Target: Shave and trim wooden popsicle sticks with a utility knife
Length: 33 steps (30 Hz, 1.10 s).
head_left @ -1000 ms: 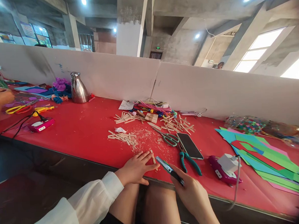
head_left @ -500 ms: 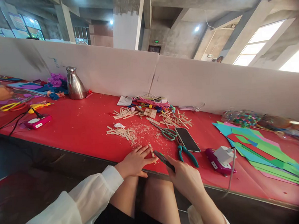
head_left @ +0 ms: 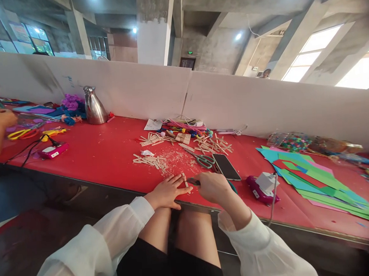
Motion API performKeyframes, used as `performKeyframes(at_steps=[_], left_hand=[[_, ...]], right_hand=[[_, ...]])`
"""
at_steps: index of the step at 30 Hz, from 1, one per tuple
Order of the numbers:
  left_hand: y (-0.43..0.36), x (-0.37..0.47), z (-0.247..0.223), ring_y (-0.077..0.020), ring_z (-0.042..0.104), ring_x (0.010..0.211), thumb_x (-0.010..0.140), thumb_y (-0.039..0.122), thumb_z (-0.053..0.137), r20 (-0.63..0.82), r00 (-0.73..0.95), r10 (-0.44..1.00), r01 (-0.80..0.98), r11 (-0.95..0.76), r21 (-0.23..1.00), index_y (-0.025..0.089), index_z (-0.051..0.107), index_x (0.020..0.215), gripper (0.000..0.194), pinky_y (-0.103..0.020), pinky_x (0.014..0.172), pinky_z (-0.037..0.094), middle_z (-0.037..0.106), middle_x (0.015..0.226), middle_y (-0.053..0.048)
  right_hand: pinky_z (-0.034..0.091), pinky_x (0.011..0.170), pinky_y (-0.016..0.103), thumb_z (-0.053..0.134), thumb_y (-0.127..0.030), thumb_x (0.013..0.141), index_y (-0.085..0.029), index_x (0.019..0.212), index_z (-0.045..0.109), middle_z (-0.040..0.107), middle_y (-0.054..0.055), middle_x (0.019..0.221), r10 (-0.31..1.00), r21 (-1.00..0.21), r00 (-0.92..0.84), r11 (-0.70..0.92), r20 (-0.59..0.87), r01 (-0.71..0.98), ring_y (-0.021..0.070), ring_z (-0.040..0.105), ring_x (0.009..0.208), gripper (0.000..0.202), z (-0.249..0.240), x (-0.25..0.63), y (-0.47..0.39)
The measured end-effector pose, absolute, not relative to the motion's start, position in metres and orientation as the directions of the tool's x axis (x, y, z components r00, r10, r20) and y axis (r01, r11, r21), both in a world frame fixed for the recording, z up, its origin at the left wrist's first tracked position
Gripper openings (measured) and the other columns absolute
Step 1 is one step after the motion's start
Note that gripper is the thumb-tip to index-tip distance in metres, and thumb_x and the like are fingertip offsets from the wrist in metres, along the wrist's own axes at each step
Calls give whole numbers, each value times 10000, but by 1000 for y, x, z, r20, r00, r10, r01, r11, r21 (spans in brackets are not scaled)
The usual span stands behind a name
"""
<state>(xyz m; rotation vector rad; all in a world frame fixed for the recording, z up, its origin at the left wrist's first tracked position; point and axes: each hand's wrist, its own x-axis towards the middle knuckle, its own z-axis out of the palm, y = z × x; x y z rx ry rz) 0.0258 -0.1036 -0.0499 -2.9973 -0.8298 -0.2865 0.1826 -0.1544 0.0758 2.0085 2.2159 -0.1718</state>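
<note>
My left hand (head_left: 167,192) lies flat at the front edge of the red table, fingers stretched and spread. Its fingertips press a short wooden craft stick (head_left: 185,182) against the tabletop. From the right, my right hand (head_left: 214,187) is closed around a dark utility knife (head_left: 193,181), whose tip meets or nearly meets the stick; the exact contact is too small to tell. Most of the knife's handle is hidden in the fist. Wood shavings (head_left: 176,161) are scattered just beyond both hands.
Green-handled scissors (head_left: 205,161) and a phone (head_left: 226,166) lie beyond my right hand, with pliers (head_left: 232,187) partly hidden. Craft-stick piles (head_left: 150,159), a power strip (head_left: 263,190), coloured paper (head_left: 316,180) and a steel jug (head_left: 94,105) are around. Another person's hand (head_left: 3,118) is at far left.
My right hand has moved forward and left, turning over so its back faces up, and the knife now lies lower and flatter beside the stick. My left hand stays on the stick.
</note>
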Motion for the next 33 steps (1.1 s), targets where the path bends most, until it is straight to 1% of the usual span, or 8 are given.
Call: performKeyframes(at_steps=[3,8,13,20,23,26,29,33], left_hand=[[-102,25,-52,-300,175,1313,613,522,689,178,840,513,515,-857,36,322,266,1354,876,-427,1026,174,173,1452,-110],[-101,25,-55,-298,157,1318,621,528,679,177,839,515,517,-855,37,326,255,1356,872,-437,1018,184,157,1457,-102],[-104,25,-53,-299,160,1318,630,510,680,200,837,509,513,-858,37,319,266,1352,853,-445,1019,180,158,1455,-111],[-108,26,-45,-333,115,1319,611,491,690,118,830,545,539,-838,84,308,230,1367,903,-490,997,209,85,1464,-134],[-109,23,-35,-351,102,1316,584,518,678,46,834,549,538,-830,149,227,200,1381,974,-495,993,225,22,1461,-165],[-107,21,-23,-293,199,1307,652,470,615,91,805,586,557,-800,222,100,198,1367,907,-418,1020,246,178,1432,-196],[-100,22,-18,-229,317,1264,750,282,499,162,760,629,586,-772,246,71,245,1333,670,-347,1018,277,334,1373,-175],[-89,28,-21,-198,351,1244,742,139,408,181,755,630,590,-773,231,74,273,1311,589,-320,1015,290,398,1338,-141]], right_hand=[[479,747,382,509,-335,842,-160,1066,543,574,60,1061,974,-30,-107,103,-202,994,166,573,878,287,79,188,-149],[449,635,243,480,-217,816,-208,925,662,670,-11,752,980,-167,-126,101,-151,981,148,617,739,213,60,216,-156],[439,602,224,398,-273,828,-257,1211,526,693,1,895,998,-247,2,-17,-62,969,166,637,807,404,24,228,-180],[419,534,249,342,-326,837,-266,1240,502,687,22,732,991,-255,130,-118,29,960,200,646,731,438,18,218,-201],[420,531,256,321,-346,848,-271,1248,494,680,20,704,986,-252,156,-136,63,958,202,644,700,442,23,223,-204],[426,532,268,322,-352,849,-280,1256,486,692,25,756,983,-249,167,-144,77,958,213,645,710,444,25,228,-207],[439,560,263,363,-335,836,-281,1246,496,704,22,850,990,-295,136,-121,29,948,206,649,745,435,23,226,-210],[453,605,258,401,-311,821,-277,1206,537,702,21,915,999,-319,43,-43,-5,947,203,649,799,409,18,219,-213]])
